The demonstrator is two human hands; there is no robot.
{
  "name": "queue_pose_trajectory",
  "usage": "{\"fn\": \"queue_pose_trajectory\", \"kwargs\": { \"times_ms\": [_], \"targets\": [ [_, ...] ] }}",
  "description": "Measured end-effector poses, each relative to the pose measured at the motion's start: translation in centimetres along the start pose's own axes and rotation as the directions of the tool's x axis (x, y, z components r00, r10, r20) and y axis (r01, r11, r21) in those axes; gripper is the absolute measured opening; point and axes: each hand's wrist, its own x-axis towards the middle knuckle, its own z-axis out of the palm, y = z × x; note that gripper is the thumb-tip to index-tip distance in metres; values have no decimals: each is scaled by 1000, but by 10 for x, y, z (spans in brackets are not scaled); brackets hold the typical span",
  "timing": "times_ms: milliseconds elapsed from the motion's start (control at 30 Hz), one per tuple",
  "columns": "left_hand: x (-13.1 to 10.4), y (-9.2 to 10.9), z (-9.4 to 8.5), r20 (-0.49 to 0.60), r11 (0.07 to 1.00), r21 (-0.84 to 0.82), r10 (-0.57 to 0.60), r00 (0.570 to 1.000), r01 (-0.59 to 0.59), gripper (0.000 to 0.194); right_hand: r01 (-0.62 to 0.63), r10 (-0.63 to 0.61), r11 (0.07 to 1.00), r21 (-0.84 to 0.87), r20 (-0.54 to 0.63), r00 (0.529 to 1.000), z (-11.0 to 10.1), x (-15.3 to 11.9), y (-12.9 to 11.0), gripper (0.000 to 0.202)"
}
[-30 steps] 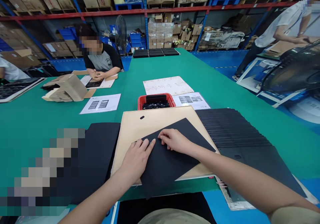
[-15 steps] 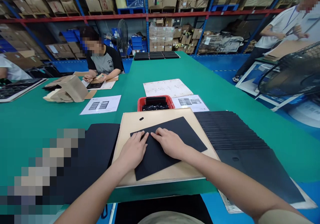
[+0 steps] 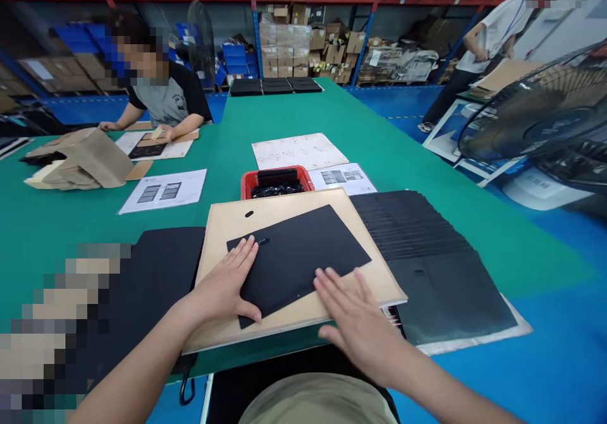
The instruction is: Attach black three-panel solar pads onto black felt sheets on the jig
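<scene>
A flat black sheet (image 3: 294,253) lies at a slant on a tan board (image 3: 215,316) in front of me. Near its upper left corner is a small dark oval mark or slot (image 3: 264,241). My left hand (image 3: 230,278) rests on the sheet's left edge, fingers stretched and thumb apart near the lower left corner. At the lower right edge, my right hand (image 3: 353,313) has its fingers extended, the tips touching or just over the sheet. Another black oval (image 3: 249,214) shows on the board's upper left.
Overlapping black sheets (image 3: 436,285) lie to the right, and a black stack (image 3: 165,272) to the left. Behind the board stands a red basket (image 3: 244,184) of small black pieces. Printed sheets (image 3: 164,191) lie on the green table (image 3: 379,146). A co-worker (image 3: 165,98) sits at the left; a fan (image 3: 531,114) stands right.
My hands have parted from the sheet's upper left area: the left now lies along the left edge, the right has moved down to the lower edge. The camera view has shifted.
</scene>
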Motion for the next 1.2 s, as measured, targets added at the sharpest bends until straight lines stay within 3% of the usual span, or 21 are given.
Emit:
{"fn": "queue_pose_trajectory", "kwargs": {
  "times_ms": [67, 133, 200, 267, 333, 400, 500, 567, 733, 867, 1000, 1067, 1133, 1200],
  "targets": [
    [0, 3, -4, 28, 1000, -19, -14, 1000, 14, 127, -161, 161, 986, -37, -12, 987, -1, -17, 35, 62],
    [1, 5, -8, 49, 999, -30, -17, 999, 18, 127, -359, 357, 932, -52, -53, 933, -2, -31, 70, 61],
    [2, 7, -12, 59, 999, -30, -9, 998, 11, 126, -553, 552, 833, 29, -131, 824, -4, -40, 99, 65],
    [6, 9, -13, 57, 1000, -24, 13, 998, -12, 124, -654, 700, 710, 262, -157, 697, -9, -42, 116, 67],
    [12, 12, -11, 42, 999, -16, 50, 998, -49, 124, -631, 793, 533, 564, -74, 604, -15, -39, 120, 66],
    [18, 18, -8, 29, 996, -6, 85, 996, -85, 125, -549, 828, 297, 781, 75, 556, -21, -35, 115, 65],
    [30, 31, -1, 26, 993, 8, 118, 993, -118, 129, -451, 827, -1, 893, 254, 502, -23, -35, 105, 64],
    [39, 42, 6, 14, 987, 13, 157, 987, -157, 130, -381, 835, -110, 918, 294, 465, -19, -40, 103, 64],
    [53, 65, 20, -86, 948, 2, 318, 944, -319, 126, -247, 874, -192, 950, 280, 398, -10, -77, 120, 59],
    [54, 69, 24, -242, 912, -5, 397, 885, -410, 105, -191, 903, -205, 960, 261, 342, -18, -135, 158, 61],
    [53, 60, 20, -400, 908, 48, 399, 825, -416, 90, -212, 938, -233, 949, 277, 209, -24, -209, 200, 58],
    [52, 56, 18, -446, 903, 76, 410, 796, -422, 88, -252, 949, -258, 933, 293, 116, -21, -240, 215, 53],
    [51, 52, 18, -453, 896, 99, 427, 783, -432, 86, -294, 952, -282, 913, 305, 34, -14, -261, 226, 47],
    [51, 48, 20, -448, 896, 106, 430, 784, -431, 84, -321, 952, -293, 901, 305, -13, -5, -271, 234, 43]
  ]
}}
